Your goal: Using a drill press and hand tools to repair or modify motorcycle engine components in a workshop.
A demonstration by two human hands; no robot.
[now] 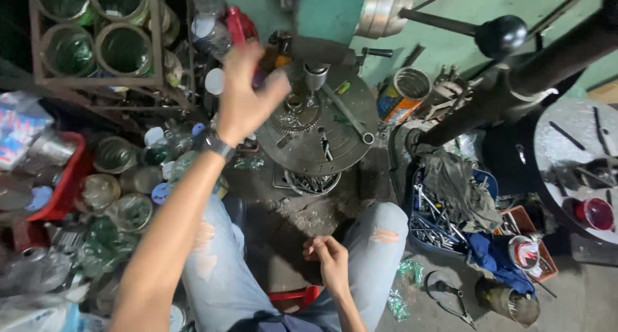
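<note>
Red shows above the left hand: the red-handled tool sticks up just past the fingertips, its long side pointing up and away. The fingers are curled around it near the back left edge of the round metal plate, but the hand is blurred, so how firm the hold is cannot be told. The right hand is far off, low between the knees, loosely closed; whether it holds anything cannot be told. The left hand is the nearer one.

A toothed metal gear lies flat on the round drill table, under the spindle.
</note>
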